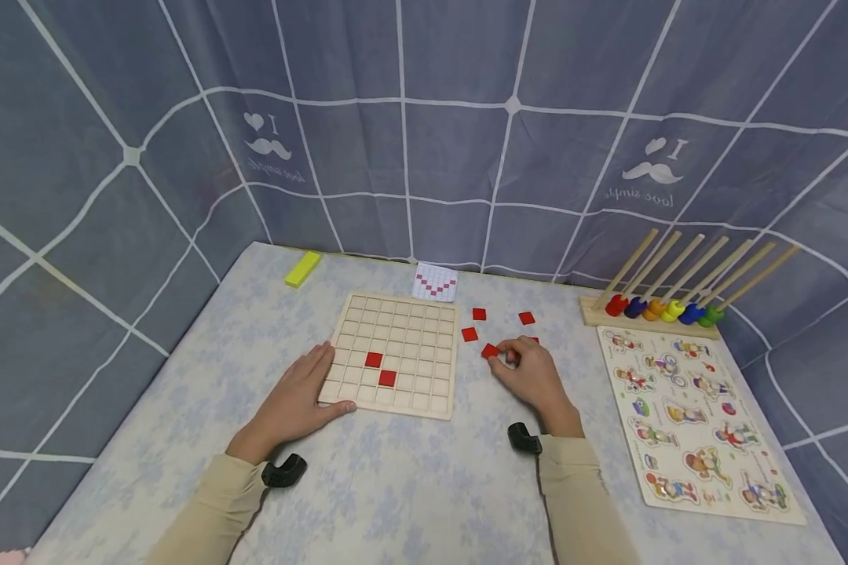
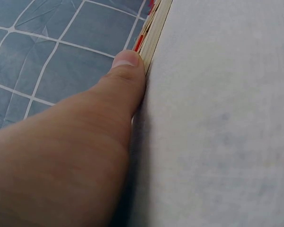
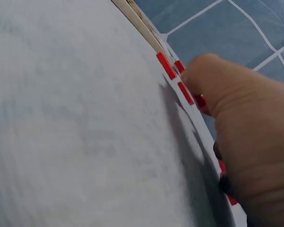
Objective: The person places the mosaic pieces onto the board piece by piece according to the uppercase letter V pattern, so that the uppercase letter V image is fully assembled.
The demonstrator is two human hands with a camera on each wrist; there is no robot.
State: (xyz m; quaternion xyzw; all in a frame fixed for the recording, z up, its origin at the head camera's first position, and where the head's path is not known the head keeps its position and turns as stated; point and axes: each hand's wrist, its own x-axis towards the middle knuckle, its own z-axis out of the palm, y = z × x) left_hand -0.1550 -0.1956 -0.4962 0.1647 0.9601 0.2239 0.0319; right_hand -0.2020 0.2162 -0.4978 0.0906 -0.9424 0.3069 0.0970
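A pale wooden grid board (image 1: 417, 333) lies on the table, with two red square tiles (image 1: 387, 378) set diagonally in its cells. My left hand (image 1: 293, 396) rests at the board's left side, fingers stretched along the edge and thumb at the near corner. In the left wrist view the thumb (image 2: 125, 71) touches the board's side. To the right of the board, my right hand (image 1: 533, 377) pinches a red tile (image 1: 490, 351) between thumb and fingertips. Several loose red tiles (image 1: 479, 314) lie around it, one partly hidden behind the hand.
A paper pattern card (image 1: 435, 282) lies beyond the board. At the back left is a yellow block (image 1: 302, 269). On the right stand a peg rack (image 1: 650, 320) with coloured rings and a picture puzzle board (image 1: 692, 424). A grid-patterned curtain (image 1: 459, 149) hangs behind the table.
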